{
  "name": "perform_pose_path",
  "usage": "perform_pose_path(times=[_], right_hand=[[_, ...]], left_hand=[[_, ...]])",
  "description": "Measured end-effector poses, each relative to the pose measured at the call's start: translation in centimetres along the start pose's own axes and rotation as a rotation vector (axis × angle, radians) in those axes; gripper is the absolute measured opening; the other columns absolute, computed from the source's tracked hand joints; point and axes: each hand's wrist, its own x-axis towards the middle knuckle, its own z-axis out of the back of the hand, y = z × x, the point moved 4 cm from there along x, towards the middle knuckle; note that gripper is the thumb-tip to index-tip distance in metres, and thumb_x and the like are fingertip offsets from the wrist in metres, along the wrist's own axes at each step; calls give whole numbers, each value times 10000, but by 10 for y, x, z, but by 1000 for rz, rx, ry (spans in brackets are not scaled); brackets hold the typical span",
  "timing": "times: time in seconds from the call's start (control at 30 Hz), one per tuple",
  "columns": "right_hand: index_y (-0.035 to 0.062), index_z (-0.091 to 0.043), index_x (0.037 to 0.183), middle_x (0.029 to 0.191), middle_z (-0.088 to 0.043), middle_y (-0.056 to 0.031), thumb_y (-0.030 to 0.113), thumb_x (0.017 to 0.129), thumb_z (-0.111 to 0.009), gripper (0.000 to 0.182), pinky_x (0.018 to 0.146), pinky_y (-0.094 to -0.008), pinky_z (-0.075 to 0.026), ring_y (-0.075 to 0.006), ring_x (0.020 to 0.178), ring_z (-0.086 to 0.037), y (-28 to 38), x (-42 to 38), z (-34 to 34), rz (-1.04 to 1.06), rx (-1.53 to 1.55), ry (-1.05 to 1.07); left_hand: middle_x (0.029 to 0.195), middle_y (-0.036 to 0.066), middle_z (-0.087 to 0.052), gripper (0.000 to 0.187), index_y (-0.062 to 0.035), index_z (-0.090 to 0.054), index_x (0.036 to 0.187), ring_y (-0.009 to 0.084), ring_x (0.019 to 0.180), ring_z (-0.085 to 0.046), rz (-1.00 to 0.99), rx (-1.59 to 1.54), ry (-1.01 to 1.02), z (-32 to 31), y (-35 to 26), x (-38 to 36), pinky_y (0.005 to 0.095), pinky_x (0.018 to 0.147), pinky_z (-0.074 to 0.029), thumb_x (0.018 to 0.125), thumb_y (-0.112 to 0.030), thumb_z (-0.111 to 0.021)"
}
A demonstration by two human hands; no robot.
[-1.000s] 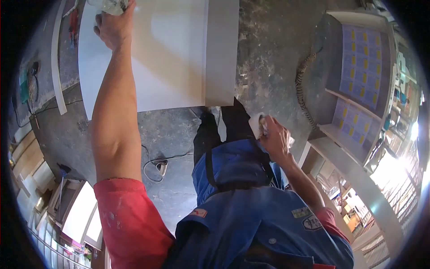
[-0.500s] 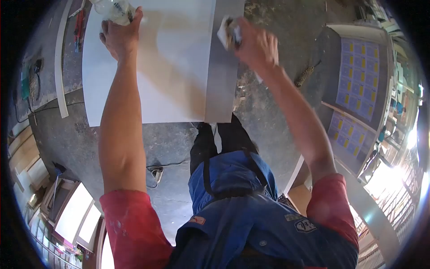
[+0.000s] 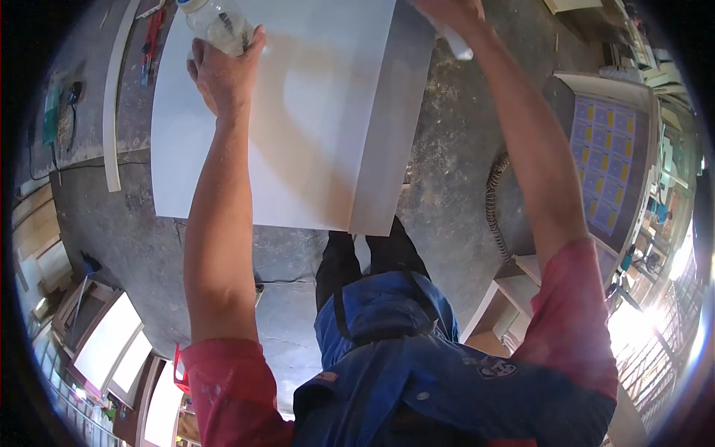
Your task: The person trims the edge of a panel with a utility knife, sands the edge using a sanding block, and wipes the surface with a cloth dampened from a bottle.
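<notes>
My left hand (image 3: 227, 80) is closed around a clear plastic bottle (image 3: 225, 30) with a blue cap, held tilted above the far left part of a large white panel (image 3: 313, 141). A grey side face (image 3: 389, 149) runs along the panel's right edge. My right hand (image 3: 456, 16), partly cut off by the top of the view, is beyond that edge on the right. A crumpled white cloth (image 3: 457, 45) shows below its palm; the fingers themselves are mostly out of sight.
On the concrete floor (image 3: 454, 186) lies a ribbed, coiled hose-like strip (image 3: 493, 205) to the right. A long pale strip (image 3: 112, 104) and red-handled tool (image 3: 153, 33) lie left. At right stands a board with printed sheets (image 3: 602, 156). A cable (image 3: 287, 281) lies near my feet.
My right hand has swung up and to the right with the cloth, away from the panel's side. The view has shifted, so the panel, bottle and left hand appear lower and further right.
</notes>
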Motion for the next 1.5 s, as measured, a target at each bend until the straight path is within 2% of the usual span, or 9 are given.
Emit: perform_pose_path(times=[0.1, 0.17, 0.43, 0.5, 0.63, 0.87, 1.3, 1.4, 1.5], right_hand=[[27, -508, 1336, 1072, -674, -214, 353, 900, -647, 563, 976, -537, -452, -401, 1087, -611, 29, -54, 9, 58, 130, 315], [118, -568, 1128, 996, -696, -167, 240, 743, -759, 446, 728, -506, -548, -391, 892, -683, 53, -97, 20, 60, 37, 250], [81, -511, 1125, 1017, -612, -163, 179, 805, -673, 372, 779, -477, -536, -366, 982, -647, 117, -274, 49, 98, 227, 417], [65, -509, 1097, 991, -610, -156, 147, 804, -646, 334, 770, -445, -547, -358, 954, -651, 131, -326, 62, 204, 308, 419], [84, -558, 1041, 956, -617, -120, 148, 747, -716, 340, 720, -449, -555, -319, 887, -657, 137, -426, 56, 186, 453, 698], [117, -596, 1081, 996, -613, -100, 158, 661, -794, 466, 730, -444, -557, -291, 922, -651, 103, -314, 82, 173, 320, 141], [206, -568, 1276, 992, -705, -136, 262, 726, -763, 587, 825, -486, -541, -369, 950, -677, 3, 1, -3, -57, 14, 94], [34, -484, 1375, 1079, -674, -214, 413, 883, -677, 650, 1002, -533, -437, -387, 1143, -586, -15, 48, -3, -154, 247, 232], [40, -499, 1371, 1069, -682, -204, 462, 862, -699, 691, 960, -506, -485, -375, 1100, -615, -25, 84, -4, -67, -14, -149]], left_hand=[[1255, 82, -627, 696, -123, -626, 1241, 261, 1282, -495, -3, -26, -7, 0, 1, 0, 469, 1127, -309, 770, -633, -683], [1237, 140, -612, 654, -89, -598, 1264, 317, 1244, -508, 9, 14, 32, 15, -14, -1, 476, 1104, -332, 788, -527, -702], [1254, 229, -572, 663, 22, -539, 1270, 373, 1233, -506, 44, 45, -50, 7, -5, -6, 486, 1112, -327, 819, -430, -722], [1261, 148, -622, 795, -36, -598, 1203, 288, 1304, -479, -22, 3, -89, -13, 10, 1, 453, 1141, -309, 726, -665, -691], [1277, 190, -609, 873, -29, -562, 1273, 306, 1317, -471, 14, -13, -51, -11, 7, 3, 458, 1147, -302, 715, -689, -687], [1320, 182, -579, 846, -32, -544, 1302, 287, 1341, -452, 48, 7, -3, 4, -2, 1, 458, 1156, -293, 741, -648, -692], [1286, 151, -585, 674, -61, -616, 1219, 286, 1246, -516, 41, -6, -6, 9, -5, -1, 453, 1142, -315, 771, -548, -741], [1203, 147, -632, 617, -45, -652, 1144, 293, 1201, -550, 13, -29, -20, 10, -6, 0, 448, 1137, -326, 764, -519, -763], [1110, 142, -674, 583, -35, -674, 1085, 297, 1163, -577, 0, -22, -21, 8, -6, -1, 447, 1127, -340, 756, -506, -776]])
